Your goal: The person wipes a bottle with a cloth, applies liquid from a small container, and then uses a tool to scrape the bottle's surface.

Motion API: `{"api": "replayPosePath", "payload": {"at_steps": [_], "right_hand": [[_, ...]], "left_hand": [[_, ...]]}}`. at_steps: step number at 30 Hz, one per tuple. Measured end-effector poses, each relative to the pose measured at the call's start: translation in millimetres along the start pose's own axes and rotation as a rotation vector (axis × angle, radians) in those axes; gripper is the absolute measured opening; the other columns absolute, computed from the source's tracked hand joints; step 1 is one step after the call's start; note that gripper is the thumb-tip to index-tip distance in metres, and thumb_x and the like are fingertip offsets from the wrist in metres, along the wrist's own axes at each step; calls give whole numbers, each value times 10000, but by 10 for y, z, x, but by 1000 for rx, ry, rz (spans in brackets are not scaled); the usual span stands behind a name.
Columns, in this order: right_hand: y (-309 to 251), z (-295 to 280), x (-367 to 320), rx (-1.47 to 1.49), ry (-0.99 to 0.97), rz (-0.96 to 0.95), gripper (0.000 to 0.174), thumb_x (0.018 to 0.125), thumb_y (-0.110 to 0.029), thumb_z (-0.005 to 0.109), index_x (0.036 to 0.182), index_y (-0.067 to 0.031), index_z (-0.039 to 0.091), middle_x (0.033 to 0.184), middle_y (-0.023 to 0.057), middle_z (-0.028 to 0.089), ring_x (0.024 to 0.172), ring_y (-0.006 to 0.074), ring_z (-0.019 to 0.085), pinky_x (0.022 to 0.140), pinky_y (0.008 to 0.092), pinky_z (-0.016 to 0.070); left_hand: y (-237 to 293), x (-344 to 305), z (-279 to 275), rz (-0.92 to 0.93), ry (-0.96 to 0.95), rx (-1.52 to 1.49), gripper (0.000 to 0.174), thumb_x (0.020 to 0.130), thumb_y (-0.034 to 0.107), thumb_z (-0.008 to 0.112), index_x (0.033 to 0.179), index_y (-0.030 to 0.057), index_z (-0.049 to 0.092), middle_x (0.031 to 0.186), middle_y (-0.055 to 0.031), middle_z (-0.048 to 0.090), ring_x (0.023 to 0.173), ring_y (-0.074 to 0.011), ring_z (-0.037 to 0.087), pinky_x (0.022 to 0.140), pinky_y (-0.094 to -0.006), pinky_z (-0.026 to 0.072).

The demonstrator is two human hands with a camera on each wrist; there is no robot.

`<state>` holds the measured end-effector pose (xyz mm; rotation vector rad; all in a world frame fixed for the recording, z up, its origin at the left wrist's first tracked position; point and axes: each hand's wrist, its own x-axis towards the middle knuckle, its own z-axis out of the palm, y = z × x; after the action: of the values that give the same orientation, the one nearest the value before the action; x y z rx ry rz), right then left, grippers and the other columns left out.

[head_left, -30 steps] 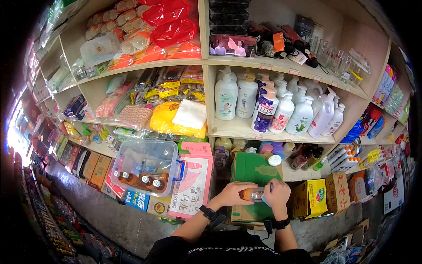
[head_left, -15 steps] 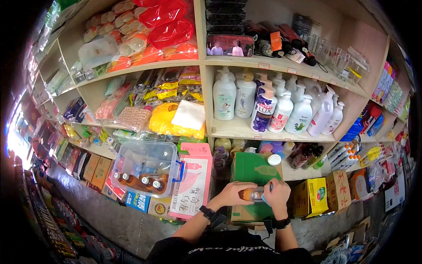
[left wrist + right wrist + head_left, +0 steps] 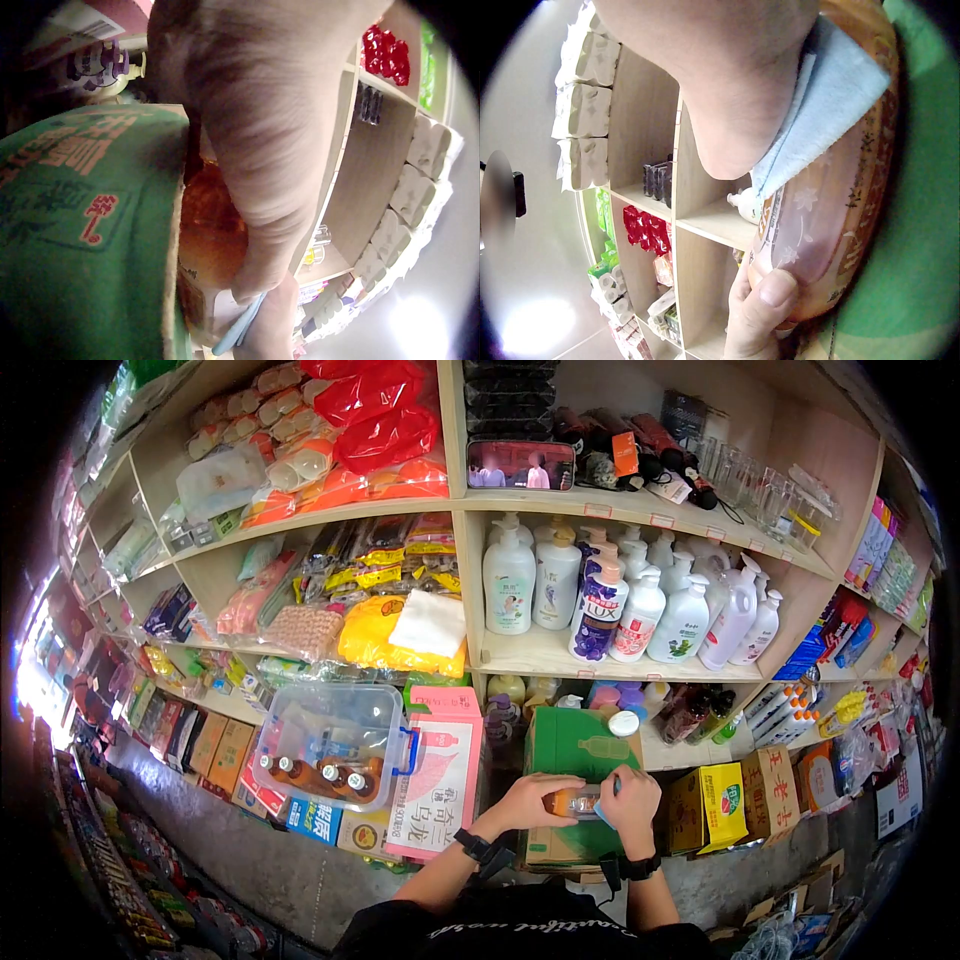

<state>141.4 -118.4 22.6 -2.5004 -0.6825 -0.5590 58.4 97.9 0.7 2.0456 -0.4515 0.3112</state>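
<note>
An amber bottle [image 3: 573,802] with a printed label lies on its side on a green carton [image 3: 570,745]. My left hand [image 3: 529,801] grips the bottle's left end, its thumb across the near side. At the other end, my right hand [image 3: 630,805] pinches a folded light-blue cloth [image 3: 825,97] against the bottle. The right wrist view shows the cloth lying on the label beside white flower prints, with the left thumb [image 3: 778,288] on the bottle below. Part of the cloth and the bottle's right end are hidden by my right hand in the head view.
A clear bin [image 3: 335,725] with several brown bottles stands at the left, beside a pink-and-white carton [image 3: 435,780]. A white round lid [image 3: 624,723] rests on the green carton's back edge. Shelves with pump bottles [image 3: 600,610] rise behind; a yellow box [image 3: 722,807] stands at right.
The head view has shifted very slightly, so the shelves sit a little further left. Both hands keep their hold on the bottle and cloth with hardly any visible movement.
</note>
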Motion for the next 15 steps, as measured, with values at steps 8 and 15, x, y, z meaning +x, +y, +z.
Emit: {"api": "replayPosePath", "payload": {"at_steps": [8, 15], "right_hand": [[-9, -5, 1, 9, 16, -6, 159, 847, -170, 668, 749, -45, 666, 738, 163, 721, 685, 360, 698, 655, 472, 558], [-13, -12, 2, 19, 32, -23, 152, 841, -156, 670, 742, -41, 660, 715, 159, 706, 662, 358, 684, 631, 476, 549]], "left_hand": [[21, 8, -13, -7, -2, -10, 665, 772, 328, 947, 1346, 81, 718, 1361, -107, 739, 1198, -313, 724, 1054, -403, 559], [10, 6, -3, 5, 1, -15, 671, 773, 332, 947, 1351, 79, 716, 1364, -107, 737, 1207, -315, 720, 1057, -403, 557]]}}
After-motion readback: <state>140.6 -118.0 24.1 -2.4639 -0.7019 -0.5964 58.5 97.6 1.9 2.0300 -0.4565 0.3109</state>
